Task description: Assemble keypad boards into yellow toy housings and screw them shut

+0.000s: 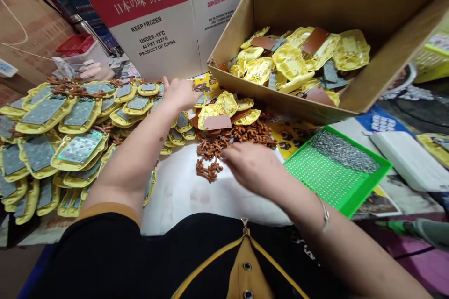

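Right hand point(252, 167) narrowed at brown pieces point(208, 169), left hand point(180, 94) over yellow shells point(138, 104); whether either holds something, I cannot tell.

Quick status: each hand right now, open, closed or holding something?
Left hand: over the yellow casings; grip hidden, cannot tell.
Right hand: at the small brown parts; cannot tell whether it grips any.

Your right hand point(250, 168) has its fingertips at the near edge of the pile of brown pieces point(254, 133). Beyond that pile, to its left, your left hand point(179, 94) reaches among yellow casings point(42, 114) with grey panels. Right of the pile, a cardboard box point(315, 4) holds yellow shells point(289, 61); nearer, a green tray point(324, 178) carries small silvery parts point(342, 150).
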Tool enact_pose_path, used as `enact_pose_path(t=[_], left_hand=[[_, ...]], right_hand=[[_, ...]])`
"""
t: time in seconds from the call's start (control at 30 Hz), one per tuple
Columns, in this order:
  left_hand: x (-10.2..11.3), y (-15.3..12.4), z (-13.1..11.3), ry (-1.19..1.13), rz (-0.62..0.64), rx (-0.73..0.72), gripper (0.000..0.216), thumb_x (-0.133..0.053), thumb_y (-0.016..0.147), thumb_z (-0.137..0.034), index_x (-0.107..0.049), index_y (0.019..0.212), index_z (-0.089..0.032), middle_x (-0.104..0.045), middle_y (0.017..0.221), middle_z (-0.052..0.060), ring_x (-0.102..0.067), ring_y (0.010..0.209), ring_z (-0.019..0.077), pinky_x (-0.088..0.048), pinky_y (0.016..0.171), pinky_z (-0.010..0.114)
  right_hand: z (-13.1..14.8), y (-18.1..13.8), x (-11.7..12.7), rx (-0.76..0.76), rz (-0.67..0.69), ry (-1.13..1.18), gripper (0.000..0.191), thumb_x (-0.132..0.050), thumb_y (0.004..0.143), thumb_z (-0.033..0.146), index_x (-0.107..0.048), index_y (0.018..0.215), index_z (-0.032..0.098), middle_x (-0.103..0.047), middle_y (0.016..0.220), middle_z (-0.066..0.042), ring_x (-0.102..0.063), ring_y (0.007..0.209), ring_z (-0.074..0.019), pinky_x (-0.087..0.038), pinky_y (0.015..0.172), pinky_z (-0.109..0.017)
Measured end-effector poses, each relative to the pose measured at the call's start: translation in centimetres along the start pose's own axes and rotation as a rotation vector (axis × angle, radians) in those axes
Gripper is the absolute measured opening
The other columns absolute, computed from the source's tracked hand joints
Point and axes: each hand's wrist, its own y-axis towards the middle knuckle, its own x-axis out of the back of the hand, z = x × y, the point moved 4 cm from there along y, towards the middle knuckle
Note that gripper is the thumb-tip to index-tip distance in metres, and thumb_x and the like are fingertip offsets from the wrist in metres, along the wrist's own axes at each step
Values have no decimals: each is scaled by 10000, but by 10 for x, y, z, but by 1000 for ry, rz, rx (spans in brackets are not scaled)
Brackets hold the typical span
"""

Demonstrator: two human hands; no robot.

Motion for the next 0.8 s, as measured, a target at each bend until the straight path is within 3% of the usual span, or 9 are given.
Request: enact_pose_path(t=[0.1, 0.17, 0.23, 0.4, 0.6, 0.73, 0.8], left_hand=[[-15, -31, -20, -78, 66, -95, 425, -512, 923, -423, -676, 1249, -206, -698, 1255, 135, -558, 1270, 358, -154, 1206, 620], [-28, -53, -34, -111, 96, -169, 379, -508, 928, -418, -693, 1184, -209, -716, 1214, 134, -588, 1232, 347, -160, 1202, 634], [-40, -72, -42, -152, 99, -216, 376, -443, 959, -413, -703, 1099, -180, -723, 1174, 154, -610, 1192, 349, -179, 1185, 664], [-54, -102, -27, -367, -17, -189, 462, -533, 933, -408, -579, 1332, -178, -605, 1400, 182, -520, 1337, 359, -179, 1203, 653], [-53, -110, -2, -594, -186, -114, 525, -538, 936, -383, -542, 1375, -95, -585, 1419, 197, -523, 1343, 312, -319, 1191, 498], [-48, -114, 2, -788, -357, -70, 516, -520, 947, -399, -543, 1358, -88, -606, 1382, 199, -550, 1316, 279, -395, 1145, 414], [-49, -116, 0, -824, -371, -77, 501, -542, 934, -394, -547, 1346, -110, -611, 1379, 188, -551, 1315, 285, -398, 1145, 431]], right_hand=[[-36, 47, 15, -363, -177, -16, 271, -438, 978, 318, -660, 1040, 177, -730, 975, -149, -655, 876, -280, -420, 690, -346], [-57, 76, 15, -498, -251, -29, 331, -430, 977, 323, -623, 1147, 114, -699, 1138, -227, -638, 1046, -341, -447, 836, -414], [-72, 99, 6, -556, -227, -18, 348, -488, 937, 270, -612, 1165, 37, -668, 1187, -295, -606, 1126, -396, -420, 934, -494], [-78, 113, -11, -439, -285, 31, 354, -488, 897, 188, -638, 1216, 150, -694, 1217, -180, -609, 1150, -341, -427, 971, -477], [-75, 99, 1, -312, -474, 91, 393, -417, 933, 183, -592, 1284, 147, -664, 1266, -149, -605, 1190, -243, -453, 1027, -379], [-75, 83, 20, -201, -785, 204, 299, -427, 944, 233, -621, 1169, 202, -690, 1139, -117, -628, 1121, -249, -484, 1026, -431], [-74, 72, 29, -135, -938, 252, 250, -458, 936, 254, -629, 1116, 224, -689, 1070, -101, -639, 1078, -252, -501, 1012, -451]])
